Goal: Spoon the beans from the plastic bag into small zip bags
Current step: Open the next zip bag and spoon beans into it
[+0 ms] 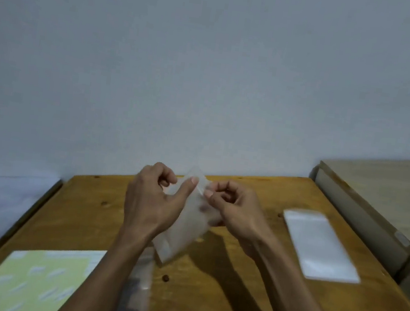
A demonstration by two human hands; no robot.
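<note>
Zip bag [185,220] held above the table [235,276] centre, a few dark beans inside. Left hand [151,205] and right hand [235,211] each pinch its top edge. Stack of empty bags [320,245] at 3 o'clock. Bean bag [136,292] at 6 o'clock, blurred.

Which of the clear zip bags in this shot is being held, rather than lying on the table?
The small clear zip bag at centre, pinched at its top by the left hand and right hand. The flat clear bag stack lies untouched at right.
</note>
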